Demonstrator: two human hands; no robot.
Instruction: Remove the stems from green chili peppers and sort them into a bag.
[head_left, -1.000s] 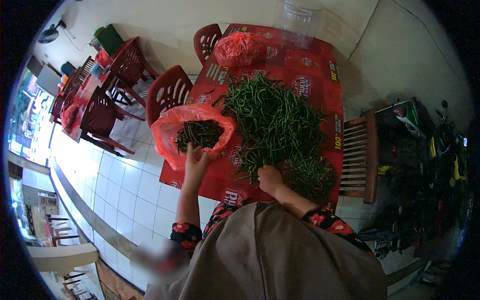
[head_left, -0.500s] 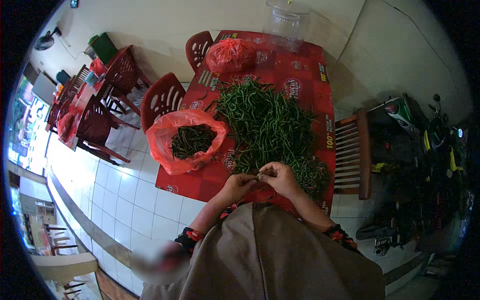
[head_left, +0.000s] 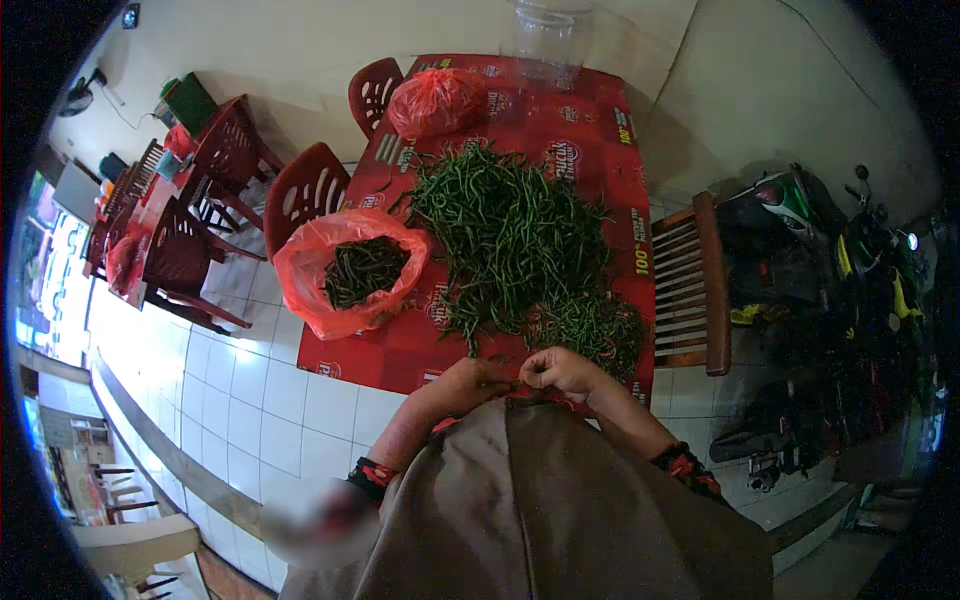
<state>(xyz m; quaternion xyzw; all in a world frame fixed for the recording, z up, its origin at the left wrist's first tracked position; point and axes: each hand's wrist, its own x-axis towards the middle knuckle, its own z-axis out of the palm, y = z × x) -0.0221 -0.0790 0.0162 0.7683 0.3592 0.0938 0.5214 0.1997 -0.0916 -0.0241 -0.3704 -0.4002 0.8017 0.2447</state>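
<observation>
Close to my body at the table's near edge, my left hand (head_left: 478,384) and my right hand (head_left: 560,371) face each other with fingertips pinched. Between them is a small, dark green chili (head_left: 515,386), mostly hidden by the fingers. Just beyond lies a large heap of long, thin green chilies (head_left: 515,225). A smaller heap of thin green pieces with a few reddish bits (head_left: 590,330) sits beside it, near my right hand. To the left, an open red plastic bag (head_left: 300,275) holds darker green chilies (head_left: 365,270).
The red patterned table (head_left: 400,360) also bears a tied, full red bag (head_left: 435,103) and a clear container (head_left: 548,45) at its far end. Red plastic chairs (head_left: 305,190) line the left side; a wooden slatted chair (head_left: 690,290) stands right. Motorbikes (head_left: 850,280) are parked beyond it.
Both hands have drawn back slightly toward my body, with the fingertips still close together. The whole view has shifted a little, so the table appears farther left.
</observation>
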